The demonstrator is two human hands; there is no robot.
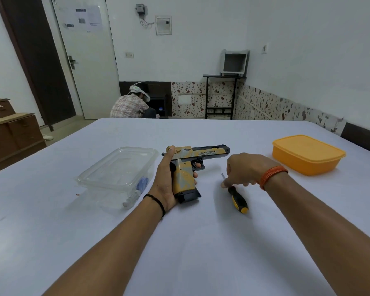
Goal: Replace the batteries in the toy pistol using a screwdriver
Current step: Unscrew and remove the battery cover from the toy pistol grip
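Head view: left hand gripping pistol, right hand fingering screwdriver on table, grasp unclear; best gripped by handle, pistol kept steady.

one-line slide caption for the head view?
Left hand grips toy pistol; right hand touches the screwdriver on the table.

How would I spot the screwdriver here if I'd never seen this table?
On the white table, look just right of the yellow-and-black toy pistol. Under the right hand lies a short screwdriver with a thin metal shaft; it alone has a stubby black handle with a yellow tip.
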